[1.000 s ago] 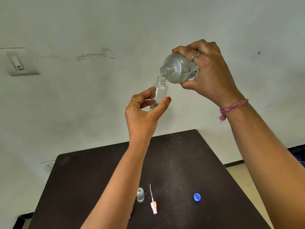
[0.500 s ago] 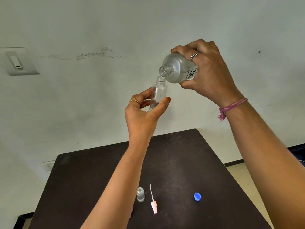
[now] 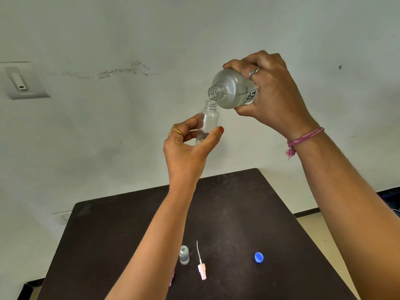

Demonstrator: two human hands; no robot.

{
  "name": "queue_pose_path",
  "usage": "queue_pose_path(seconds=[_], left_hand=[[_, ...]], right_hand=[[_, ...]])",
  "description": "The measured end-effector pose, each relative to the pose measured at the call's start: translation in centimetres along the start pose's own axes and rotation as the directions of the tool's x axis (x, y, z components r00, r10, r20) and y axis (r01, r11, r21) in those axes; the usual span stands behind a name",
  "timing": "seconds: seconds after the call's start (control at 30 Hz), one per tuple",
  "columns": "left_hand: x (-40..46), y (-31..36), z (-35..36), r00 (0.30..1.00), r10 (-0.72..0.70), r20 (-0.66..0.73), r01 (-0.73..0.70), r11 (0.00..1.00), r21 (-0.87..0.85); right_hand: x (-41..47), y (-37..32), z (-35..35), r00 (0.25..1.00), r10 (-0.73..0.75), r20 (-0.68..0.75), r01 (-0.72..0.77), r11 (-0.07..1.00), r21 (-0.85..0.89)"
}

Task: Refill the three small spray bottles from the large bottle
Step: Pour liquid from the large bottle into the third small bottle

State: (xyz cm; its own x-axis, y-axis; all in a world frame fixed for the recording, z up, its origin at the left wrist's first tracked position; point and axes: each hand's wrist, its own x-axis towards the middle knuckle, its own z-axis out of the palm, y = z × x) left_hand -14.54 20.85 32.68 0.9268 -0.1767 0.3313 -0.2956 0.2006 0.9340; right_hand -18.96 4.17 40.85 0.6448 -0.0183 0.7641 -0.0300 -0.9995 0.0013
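My left hand [image 3: 186, 152] holds a small clear spray bottle [image 3: 208, 120] upright in front of the wall, thumb and fingers round its lower part. A little liquid shows at its bottom. My right hand [image 3: 275, 98] grips the large clear bottle [image 3: 231, 92], tilted down to the left with its open mouth over the small bottle's neck. On the dark table [image 3: 249, 202] stand another small bottle without a top [image 3: 184, 255] and, beside it, a pink spray head with its tube [image 3: 201, 267]. A blue cap [image 3: 258, 257] lies to the right. My left forearm hides something pink at the table's front.
A pale wall fills the background, with a switch plate [image 3: 21, 81] at the upper left. The table's right edge borders a light floor [image 3: 324, 234]. A dark object sits at the far right edge [image 3: 389, 195].
Both hands hold nearly the same pose. The large bottle has dipped slightly lower toward the small bottle's neck.
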Motion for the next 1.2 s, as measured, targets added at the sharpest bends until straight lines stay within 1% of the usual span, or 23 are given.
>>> queue_pose_path(seconds=[1.2], left_hand=[[0.05, 0.04, -0.03, 1.0, 0.012, -0.004, -0.012, 1.0, -0.017]], right_hand=[[0.09, -0.02, -0.4, 1.0, -0.006, -0.018, 0.006, 1.0, 0.002]])
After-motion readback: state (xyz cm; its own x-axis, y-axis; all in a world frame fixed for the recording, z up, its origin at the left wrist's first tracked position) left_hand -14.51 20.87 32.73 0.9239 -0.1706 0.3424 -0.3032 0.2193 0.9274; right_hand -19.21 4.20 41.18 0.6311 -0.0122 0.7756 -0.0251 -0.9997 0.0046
